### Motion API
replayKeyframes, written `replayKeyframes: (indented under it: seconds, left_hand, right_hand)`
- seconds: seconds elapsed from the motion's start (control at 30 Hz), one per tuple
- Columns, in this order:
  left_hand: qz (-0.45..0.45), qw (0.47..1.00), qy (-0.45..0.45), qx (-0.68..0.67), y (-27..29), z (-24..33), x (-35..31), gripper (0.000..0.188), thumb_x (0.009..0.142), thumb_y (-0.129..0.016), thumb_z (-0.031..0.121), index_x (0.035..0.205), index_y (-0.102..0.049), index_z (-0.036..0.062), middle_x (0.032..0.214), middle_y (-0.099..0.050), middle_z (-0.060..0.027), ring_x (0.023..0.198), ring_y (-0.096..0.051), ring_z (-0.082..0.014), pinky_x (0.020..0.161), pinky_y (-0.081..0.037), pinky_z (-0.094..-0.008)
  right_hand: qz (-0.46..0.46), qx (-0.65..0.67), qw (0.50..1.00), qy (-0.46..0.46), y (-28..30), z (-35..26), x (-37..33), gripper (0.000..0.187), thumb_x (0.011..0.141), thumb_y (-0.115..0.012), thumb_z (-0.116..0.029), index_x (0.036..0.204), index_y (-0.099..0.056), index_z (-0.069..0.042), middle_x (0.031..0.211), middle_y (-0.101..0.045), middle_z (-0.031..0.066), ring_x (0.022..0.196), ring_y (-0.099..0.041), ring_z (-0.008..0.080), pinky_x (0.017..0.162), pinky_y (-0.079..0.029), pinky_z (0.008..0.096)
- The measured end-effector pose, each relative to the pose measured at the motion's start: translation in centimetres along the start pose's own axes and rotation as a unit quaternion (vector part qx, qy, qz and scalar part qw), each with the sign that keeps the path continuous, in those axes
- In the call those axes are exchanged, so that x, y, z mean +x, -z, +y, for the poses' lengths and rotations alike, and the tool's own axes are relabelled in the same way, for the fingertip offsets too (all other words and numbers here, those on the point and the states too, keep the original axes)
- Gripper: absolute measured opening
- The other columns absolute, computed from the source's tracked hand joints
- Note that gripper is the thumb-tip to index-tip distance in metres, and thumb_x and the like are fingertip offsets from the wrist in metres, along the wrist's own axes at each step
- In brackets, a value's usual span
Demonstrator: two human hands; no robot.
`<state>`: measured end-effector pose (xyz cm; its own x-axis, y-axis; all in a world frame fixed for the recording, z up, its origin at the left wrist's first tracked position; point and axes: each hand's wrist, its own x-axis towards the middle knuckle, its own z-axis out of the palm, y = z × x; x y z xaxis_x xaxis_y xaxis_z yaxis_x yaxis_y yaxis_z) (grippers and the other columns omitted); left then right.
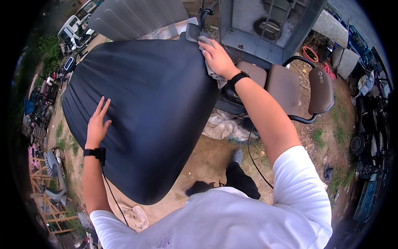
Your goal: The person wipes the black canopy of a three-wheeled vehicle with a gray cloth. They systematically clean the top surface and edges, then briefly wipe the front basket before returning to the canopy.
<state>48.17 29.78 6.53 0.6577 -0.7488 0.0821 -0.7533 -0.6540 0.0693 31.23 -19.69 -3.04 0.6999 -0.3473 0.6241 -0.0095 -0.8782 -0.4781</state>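
Observation:
A large black panel, smooth and rounded with creases along its left side, spreads out in front of me. My left hand lies over its left part, fingers stretched out and holding nothing. At the panel's upper right edge, my right hand presses a grey cloth against it. The cloth hangs below the palm and also shows above the fingertips. Just past those fingertips is a small dark grey block-shaped part. Both wrists wear black bands, and the underside of the panel is hidden.
Right of the panel are a brown seat and its backrest on a black tube frame. Behind stands a grey metal box frame. A thin black cable hangs near my right side. Parked vehicles line the left.

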Motion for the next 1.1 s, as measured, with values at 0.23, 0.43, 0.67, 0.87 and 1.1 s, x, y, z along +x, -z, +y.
replayKeyframes:
  seconds: [0.23,0.43,0.67,0.87,1.1]
  left_hand:
    - [0.098,0.994,0.047,0.013,-1.6,12.8,-6.1,0.063,0.097,-0.071,0.019,0.157,-0.051,0.0145,0.166,-0.044,-0.0094,0.148,-0.046,-0.0364,0.119,-0.039,-0.0487]
    - [0.095,0.982,0.16,0.037,-5.1,19.0,-11.5,0.067,0.101,-0.067,0.036,0.16,-0.045,0.0129,0.169,-0.038,-0.0133,0.157,-0.032,-0.0385,0.126,-0.027,-0.0535]
    - [0.099,0.962,0.252,-0.011,-9.2,20.5,-11.7,0.07,0.104,-0.06,0.039,0.164,-0.038,0.0112,0.173,-0.028,-0.0172,0.161,-0.023,-0.0393,0.128,-0.017,-0.0587]
    - [0.159,0.952,0.257,0.054,-12.0,21.0,-11.1,0.071,0.102,-0.053,0.041,0.163,-0.038,0.0064,0.168,-0.031,-0.0242,0.157,-0.024,-0.0449,0.125,-0.016,-0.0655]
    - [0.178,0.949,0.259,0.033,-11.6,21.6,-10.3,0.07,0.1,-0.056,0.039,0.161,-0.043,0.0081,0.168,-0.033,-0.024,0.157,-0.026,-0.0453,0.125,-0.018,-0.0657]
  right_hand:
    - [-0.046,0.235,0.951,-0.198,-0.7,3.0,0.3,0.044,0.107,-0.05,-0.033,0.145,-0.063,-0.017,0.144,-0.063,0.0197,0.131,-0.06,0.0403,0.111,-0.048,0.0447]
    - [-0.095,0.074,0.981,-0.15,0.5,1.3,2.4,0.042,0.104,-0.051,-0.031,0.138,-0.068,-0.013,0.136,-0.065,0.0239,0.123,-0.063,0.0447,0.108,-0.049,0.0503]
    - [-0.154,-0.057,0.983,0.077,-0.8,0.3,6.6,0.04,0.1,-0.055,-0.022,0.132,-0.072,-0.006,0.136,-0.066,0.0227,0.138,-0.056,0.0386,0.119,-0.041,0.0468]
    - [-0.122,-0.011,0.947,0.296,-2.9,-6.0,4.6,0.045,0.088,-0.061,-0.011,0.131,-0.073,-0.009,0.146,-0.062,0.0169,0.144,-0.052,0.0329,0.122,-0.038,0.0453]
    - [-0.27,0.077,0.828,0.485,-4.0,-13.6,3.0,0.055,0.094,-0.068,-0.019,0.148,-0.061,-0.021,0.155,-0.055,0.0133,0.149,-0.047,0.0316,0.125,-0.036,0.045]
